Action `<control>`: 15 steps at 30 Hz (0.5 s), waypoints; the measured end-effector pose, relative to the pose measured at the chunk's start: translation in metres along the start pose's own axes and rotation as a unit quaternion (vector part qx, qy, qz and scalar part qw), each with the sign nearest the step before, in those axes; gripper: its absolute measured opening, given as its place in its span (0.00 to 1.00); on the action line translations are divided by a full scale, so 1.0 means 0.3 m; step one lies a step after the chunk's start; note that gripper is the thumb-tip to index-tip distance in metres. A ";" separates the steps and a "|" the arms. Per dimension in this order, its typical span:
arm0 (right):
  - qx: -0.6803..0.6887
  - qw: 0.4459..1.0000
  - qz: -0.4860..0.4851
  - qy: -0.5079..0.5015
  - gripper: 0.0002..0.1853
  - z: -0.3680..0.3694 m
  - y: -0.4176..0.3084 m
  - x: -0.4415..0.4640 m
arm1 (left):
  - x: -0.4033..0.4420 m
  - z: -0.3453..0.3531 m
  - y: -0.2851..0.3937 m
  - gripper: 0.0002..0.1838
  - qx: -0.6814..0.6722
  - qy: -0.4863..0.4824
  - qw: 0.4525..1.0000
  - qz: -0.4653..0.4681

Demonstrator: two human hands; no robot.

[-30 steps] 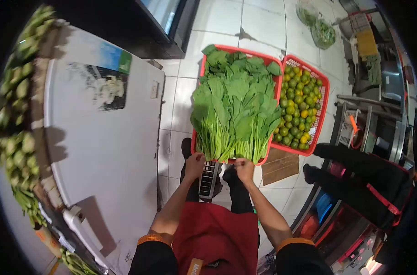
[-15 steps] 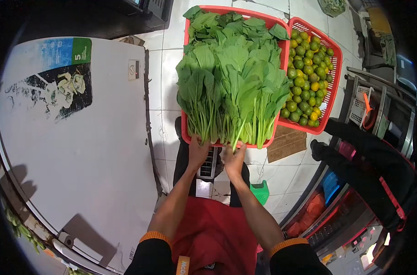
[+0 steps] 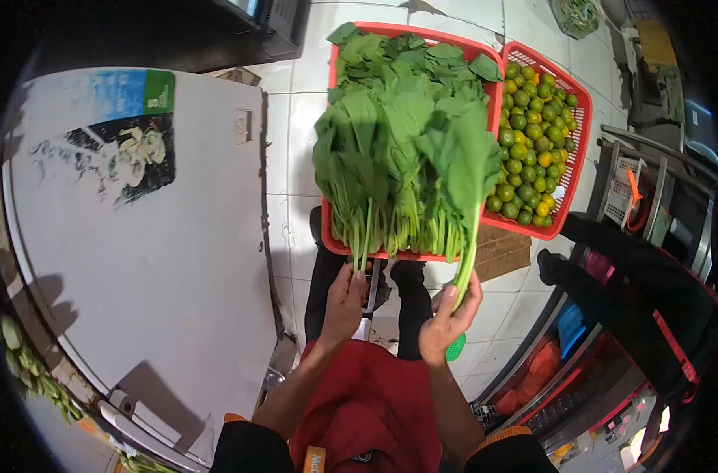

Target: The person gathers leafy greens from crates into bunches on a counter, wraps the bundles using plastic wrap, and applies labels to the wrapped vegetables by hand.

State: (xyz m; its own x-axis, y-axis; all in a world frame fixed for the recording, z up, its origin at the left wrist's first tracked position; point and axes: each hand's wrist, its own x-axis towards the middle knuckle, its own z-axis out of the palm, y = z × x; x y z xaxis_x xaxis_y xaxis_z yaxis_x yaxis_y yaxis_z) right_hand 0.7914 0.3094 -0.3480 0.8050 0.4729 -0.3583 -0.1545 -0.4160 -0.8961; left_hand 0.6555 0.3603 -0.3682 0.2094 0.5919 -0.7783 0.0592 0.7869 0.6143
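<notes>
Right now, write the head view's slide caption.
Left hand and right hand holding leafy stems at a red basket of greens.

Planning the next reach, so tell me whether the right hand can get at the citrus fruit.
Probably yes, with a stretch: the citrus fruit lies uncovered in its red basket, though the right hand holds leafy greens and may need freeing.

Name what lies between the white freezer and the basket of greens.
In the head view: white floor tiles, plus a dark-covered foot near the basket.
</notes>
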 end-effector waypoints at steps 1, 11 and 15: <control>-0.023 1.000 -0.018 0.009 0.20 -0.006 0.003 0.012 | -0.047 0.002 0.041 0.11 0.051 0.022 0.998 0.010; -0.021 0.998 0.043 -0.044 0.24 0.000 0.029 0.070 | -0.373 -0.169 0.547 0.15 0.371 0.033 0.921 0.113; -0.004 0.995 -0.029 -0.099 0.24 -0.021 0.110 0.078 | -0.552 -0.200 0.629 0.16 0.341 0.106 0.914 0.192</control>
State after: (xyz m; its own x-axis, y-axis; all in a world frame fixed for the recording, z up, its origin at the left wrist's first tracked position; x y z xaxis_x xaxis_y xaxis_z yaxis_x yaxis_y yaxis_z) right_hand 0.8087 0.3018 -0.3844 0.6839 0.6390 -0.3521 -0.1063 -0.3902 -0.9146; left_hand 0.5735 0.4212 -0.1312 0.1531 0.8785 -0.4525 0.6302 0.2659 0.7295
